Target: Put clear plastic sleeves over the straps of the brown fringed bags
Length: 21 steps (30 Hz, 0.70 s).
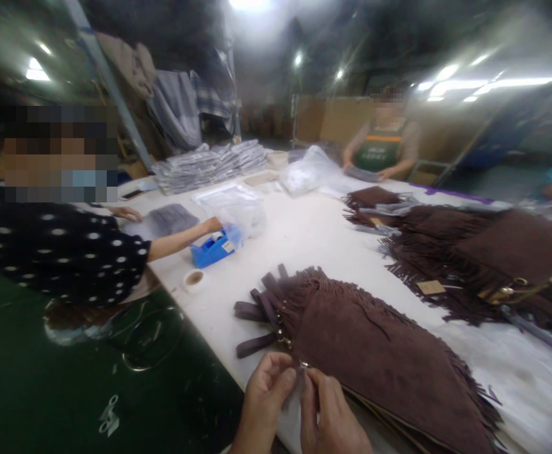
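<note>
A brown suede fringed bag [375, 353] lies on top of a stack of like bags at the near edge of the white table [304, 233]. Dark straps [257, 312] with small metal clips fan out from its left corner. My left hand [264, 394] and my right hand [326, 410] meet at that corner, fingers pinched together on a small metal fitting and strap end of the bag. Both hands are closed in a pinch.
A second heap of brown fringed bags [493, 265] lies at the right. A person in a dotted top at the left reaches toward a blue tape dispenser [214, 247]; a tape roll [194, 279] lies nearby. Stacked grey packets [210, 165] and clear plastic bags [309, 170] sit farther back, where another person stands.
</note>
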### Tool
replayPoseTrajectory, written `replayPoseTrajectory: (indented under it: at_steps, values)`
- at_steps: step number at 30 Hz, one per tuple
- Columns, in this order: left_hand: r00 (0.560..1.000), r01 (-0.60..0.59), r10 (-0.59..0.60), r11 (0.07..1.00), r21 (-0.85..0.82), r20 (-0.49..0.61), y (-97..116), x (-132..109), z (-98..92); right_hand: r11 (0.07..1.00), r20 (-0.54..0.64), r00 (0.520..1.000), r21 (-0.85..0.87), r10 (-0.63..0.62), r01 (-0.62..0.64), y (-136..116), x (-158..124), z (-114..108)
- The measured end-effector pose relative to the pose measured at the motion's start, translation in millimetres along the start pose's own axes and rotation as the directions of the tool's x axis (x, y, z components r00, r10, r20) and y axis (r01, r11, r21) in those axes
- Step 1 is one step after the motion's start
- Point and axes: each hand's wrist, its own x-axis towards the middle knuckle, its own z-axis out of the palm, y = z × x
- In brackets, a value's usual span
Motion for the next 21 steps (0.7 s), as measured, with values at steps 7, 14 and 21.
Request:
replayPoseTrajectory:
  at_steps: [7, 14, 21]
  values:
    - [0.978, 0.19, -0.155, 0.937, -0.294, 0.138, 6.4, -1.4, 5.4, 1.0, -0.004, 1.0, 0.015, 0.009, -0.009, -4.2, 8.1, -2.6]
    - [0.965, 0.246, -0.2, 0.917, -0.313, 0.171, 8.7, -0.1, 7.8, 0.967, 0.059, 0.969, 0.073, 0.239, -0.243, -1.2, 4.6, -2.6]
    - [0.97, 0.244, -0.234, 0.935, -0.258, 0.07, 11.5, -4.1, 18.7, 0.882, 0.112, 0.903, 0.194, 0.415, -0.43, 0.7, -4.4, -3.1]
